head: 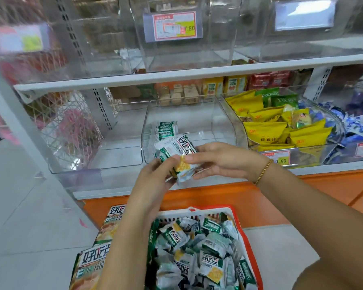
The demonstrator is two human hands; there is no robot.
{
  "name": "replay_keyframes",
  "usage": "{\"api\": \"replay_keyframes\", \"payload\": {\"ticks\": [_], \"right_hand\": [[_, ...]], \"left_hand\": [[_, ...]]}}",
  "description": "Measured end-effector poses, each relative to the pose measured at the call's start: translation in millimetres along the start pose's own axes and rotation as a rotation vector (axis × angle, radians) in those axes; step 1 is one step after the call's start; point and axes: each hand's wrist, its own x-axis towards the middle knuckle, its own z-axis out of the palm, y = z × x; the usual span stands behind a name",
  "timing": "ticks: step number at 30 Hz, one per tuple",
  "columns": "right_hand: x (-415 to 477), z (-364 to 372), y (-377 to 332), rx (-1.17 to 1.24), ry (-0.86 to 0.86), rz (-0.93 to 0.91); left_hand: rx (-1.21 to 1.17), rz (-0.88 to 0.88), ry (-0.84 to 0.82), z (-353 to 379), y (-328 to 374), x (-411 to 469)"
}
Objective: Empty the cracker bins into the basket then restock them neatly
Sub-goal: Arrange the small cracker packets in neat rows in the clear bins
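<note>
Restocking is in hand. The left hand (153, 176) and right hand (218, 160) both curl round a small stack of packets (177, 148), just near of the middle bin (197, 114), which holds a few at its far left. The basket (197, 211) below is full. Next, the stack likely needs seating squarely beside those.

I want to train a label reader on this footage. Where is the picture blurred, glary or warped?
Head view: the left edge is smeared; the white shelf edge bows with the wide lens; pale reflections haze the clear bin; the upper price tag is soft; the packets held by the left hand and right hand are sharpest, print legible.
</note>
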Motion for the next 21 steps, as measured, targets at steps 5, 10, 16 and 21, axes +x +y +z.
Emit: {"api": "replay_keyframes", "payload": {"ticks": [5, 10, 16, 21], "right_hand": [[26, -1, -21, 0.055, -0.04, -0.031], [55, -12, -30, 0.102, 0.048, -0.096], [87, -33, -34, -0.263, 0.259, -0.035], [106, -29, -31, -0.734, 0.226, 0.09]], "left_hand": [[0.129, 0.084, -0.071, -14, 34, 12], [0.289, 0.08, 0.024, -34, 39, 26], [0.766, 0.057, 0.147, -59, 20, 52], [0.833, 0.107, 0.116, -63, 15, 56]]}}
